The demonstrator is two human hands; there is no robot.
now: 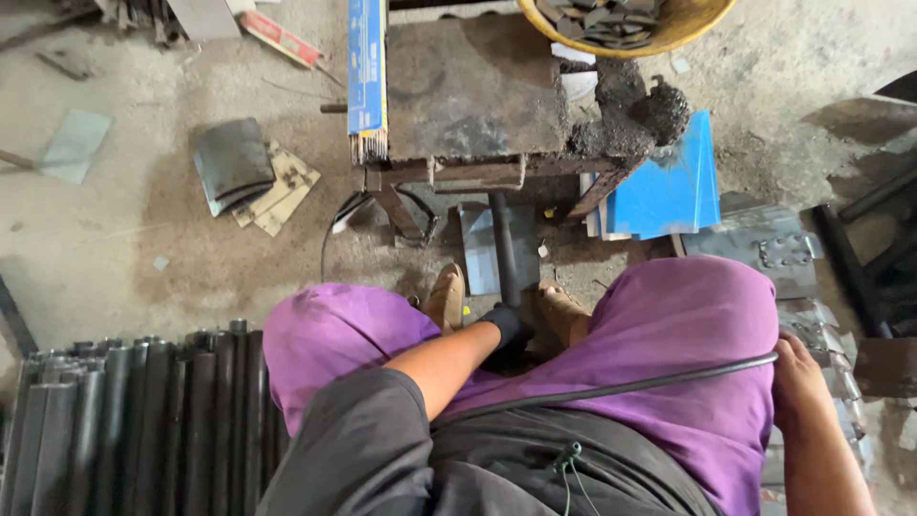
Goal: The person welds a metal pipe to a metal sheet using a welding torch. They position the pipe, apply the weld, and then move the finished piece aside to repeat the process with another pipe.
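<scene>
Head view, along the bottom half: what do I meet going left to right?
Stack of dark pipes → left hand in a black glove gripping a dark bar → black cable over the lap → bare right hand.

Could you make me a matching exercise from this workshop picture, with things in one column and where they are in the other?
Things:
1. yellow basket
2. dark pipes
3. blue sheets
4. black cable

Places:
A. stacked on the floor at the lower left
B. lying across the purple-clad lap
C. at the top edge, holding dark metal pieces
D. on the floor beside the metal stand, on its right

Pairs: 1-C, 2-A, 3-D, 4-B
</scene>
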